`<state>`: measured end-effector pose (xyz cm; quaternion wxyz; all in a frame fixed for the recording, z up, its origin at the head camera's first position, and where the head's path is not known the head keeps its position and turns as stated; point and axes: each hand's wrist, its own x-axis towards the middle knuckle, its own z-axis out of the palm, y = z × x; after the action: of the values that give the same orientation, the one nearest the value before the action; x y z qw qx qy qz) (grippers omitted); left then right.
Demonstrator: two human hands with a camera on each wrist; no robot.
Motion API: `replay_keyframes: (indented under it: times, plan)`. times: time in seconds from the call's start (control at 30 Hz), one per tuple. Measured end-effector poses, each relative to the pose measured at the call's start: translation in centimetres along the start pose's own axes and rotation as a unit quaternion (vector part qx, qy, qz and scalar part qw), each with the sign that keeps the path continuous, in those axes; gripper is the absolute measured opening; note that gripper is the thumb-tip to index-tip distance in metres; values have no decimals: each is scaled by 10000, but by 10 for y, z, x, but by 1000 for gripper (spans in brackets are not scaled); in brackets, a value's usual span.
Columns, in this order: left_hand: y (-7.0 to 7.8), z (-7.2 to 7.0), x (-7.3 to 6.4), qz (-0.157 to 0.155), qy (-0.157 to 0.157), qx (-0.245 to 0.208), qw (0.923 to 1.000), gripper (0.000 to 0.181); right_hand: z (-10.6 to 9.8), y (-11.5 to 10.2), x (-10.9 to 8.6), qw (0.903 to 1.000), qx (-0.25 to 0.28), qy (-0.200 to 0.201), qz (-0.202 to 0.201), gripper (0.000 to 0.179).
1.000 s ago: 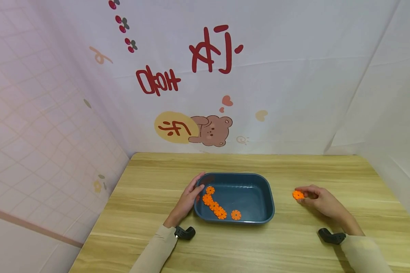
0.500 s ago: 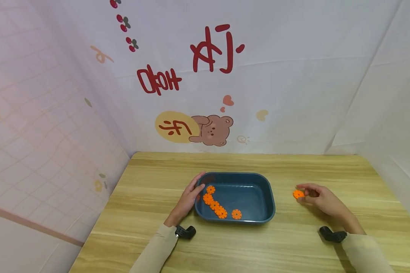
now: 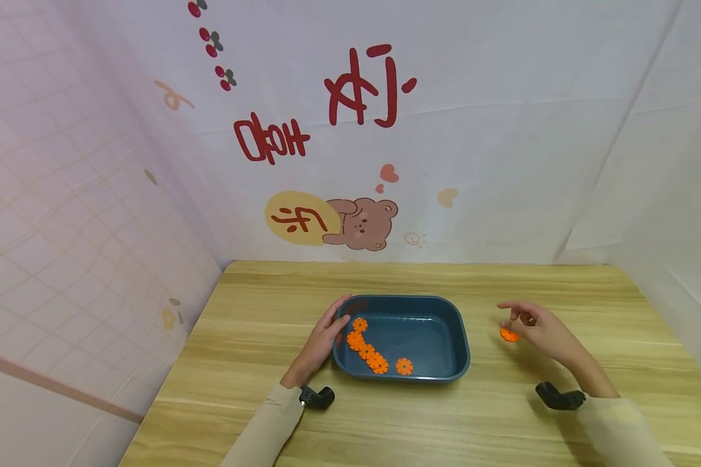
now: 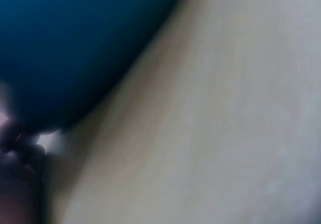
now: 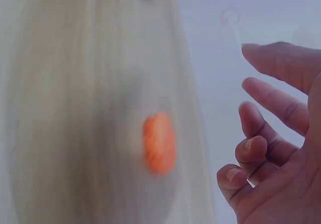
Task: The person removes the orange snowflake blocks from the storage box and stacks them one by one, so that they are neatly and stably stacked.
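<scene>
A dark blue rectangular tray (image 3: pixel 426 337) sits mid-table. Several orange notched plastic discs (image 3: pixel 367 352) lie along its left side, and one disc (image 3: pixel 404 366) lies apart near the front wall. My left hand (image 3: pixel 321 337) holds the tray's left edge, thumb over the rim and fingers along the outer wall. The left wrist view is blurred and shows mainly the tray's side. My right hand (image 3: pixel 540 331) hovers over an orange piece (image 5: pixel 160 143) on the table, thumb and forefinger apart, nothing between them. That piece looks thick; whether it is one disc or a stack I cannot tell.
The wood-grain table (image 3: pixel 444 428) meets a white printed wall covering (image 3: pixel 491 162) at the back, with more covering on both sides. A black wrist camera mount (image 3: pixel 317 397) sits on the left wrist, another mount (image 3: pixel 559 395) on the right.
My right hand has let go of the orange piece and risen slightly up and left, leaving it on the table. My left hand and the tray stay put.
</scene>
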<state>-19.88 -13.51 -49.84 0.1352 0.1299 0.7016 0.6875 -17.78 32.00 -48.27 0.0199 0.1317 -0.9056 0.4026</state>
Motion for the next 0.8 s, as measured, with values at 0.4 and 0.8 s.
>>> replay_keyframes:
  times: [0.4, 0.8]
  plan:
    - [-29, -4, 11, 7, 178, -37, 9998, 50, 23, -46, 8, 9981, 458, 146, -397, 27]
    - [-30, -3, 9, 103, 214, -4, 9997, 52, 58, -87, 9, 9913, 846, -365, -940, 23]
